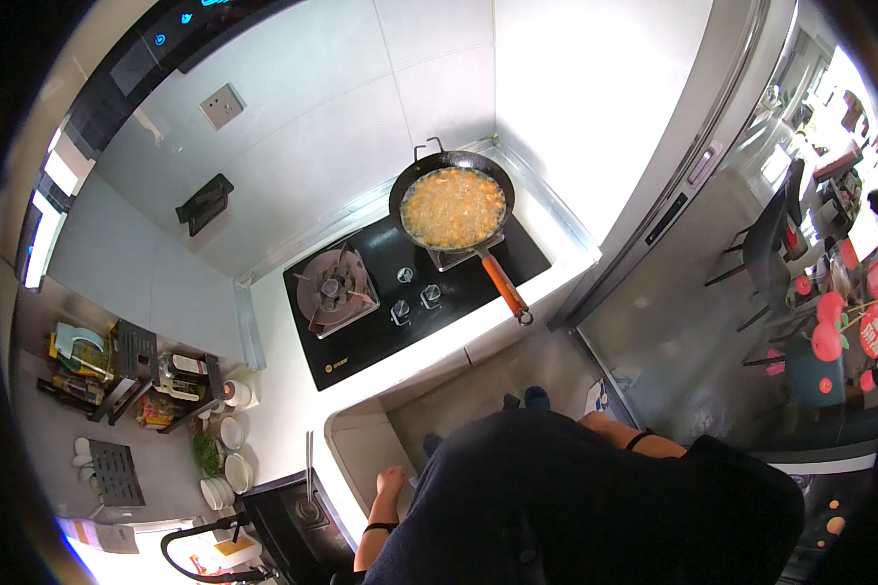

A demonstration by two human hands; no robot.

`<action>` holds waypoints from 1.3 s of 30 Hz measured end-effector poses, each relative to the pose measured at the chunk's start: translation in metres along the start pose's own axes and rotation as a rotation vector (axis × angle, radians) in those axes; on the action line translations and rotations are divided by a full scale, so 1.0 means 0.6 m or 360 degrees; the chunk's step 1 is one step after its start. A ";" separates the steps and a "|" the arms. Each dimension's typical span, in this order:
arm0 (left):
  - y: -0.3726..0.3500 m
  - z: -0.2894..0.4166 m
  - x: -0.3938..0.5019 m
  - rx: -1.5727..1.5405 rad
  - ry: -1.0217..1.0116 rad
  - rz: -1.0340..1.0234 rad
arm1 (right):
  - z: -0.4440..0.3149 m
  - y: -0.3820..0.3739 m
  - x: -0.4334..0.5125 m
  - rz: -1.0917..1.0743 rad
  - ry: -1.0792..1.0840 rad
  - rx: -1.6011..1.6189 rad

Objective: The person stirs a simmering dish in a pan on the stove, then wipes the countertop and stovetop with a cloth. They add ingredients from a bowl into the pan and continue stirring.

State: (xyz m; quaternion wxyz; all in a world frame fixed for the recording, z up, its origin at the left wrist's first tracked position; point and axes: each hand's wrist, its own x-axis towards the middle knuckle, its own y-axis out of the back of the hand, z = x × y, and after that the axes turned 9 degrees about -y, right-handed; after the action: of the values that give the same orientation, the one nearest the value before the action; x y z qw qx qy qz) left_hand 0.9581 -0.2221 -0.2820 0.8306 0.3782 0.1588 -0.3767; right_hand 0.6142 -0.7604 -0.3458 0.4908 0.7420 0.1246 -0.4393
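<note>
A black wok [451,158] with an orange-red wooden handle stands on the right burner of a black glass gas hob [366,351]. Bubbling liquid with orange-yellow pieces [453,208] fills much of it. My left hand [391,480] hangs below the white counter's front edge, close to the sink, its fingers curled; whether it holds anything is not clear. Low at my right side is my right hand [595,423], partly hidden by my dark clothing. Neither hand touches the wok. The left burner [330,286] bears no pan. A pair of chopsticks [309,461] lies at the sink's edge.
A dark sink [282,515] with a black tap [183,537] lies at the lower left. White bowls [239,473] and green herbs [207,453] stand beside it, under a wall rack [135,351] with bottles. On the right are a sliding door frame [673,197] and a dark chair [768,256].
</note>
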 end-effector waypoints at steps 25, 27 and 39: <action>-0.101 -0.039 -0.031 0.0038 -0.0081 0.0070 | -0.042 0.048 -0.005 0.0160 -0.0252 0.0555; -0.103 -0.050 -0.029 0.0050 0.0215 0.0012 | -0.048 0.046 -0.014 0.0119 -0.0381 0.0639; -0.078 -0.026 -0.031 -0.0343 0.0165 -0.0025 | -0.022 -0.036 0.000 0.0114 -0.0566 0.1004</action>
State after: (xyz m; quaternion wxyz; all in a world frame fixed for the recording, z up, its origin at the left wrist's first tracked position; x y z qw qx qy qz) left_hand 0.9110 -0.2211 -0.3062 0.8542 0.3045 0.2440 -0.3438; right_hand 0.6081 -0.7387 -0.3570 0.2668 0.7728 -0.1306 -0.5608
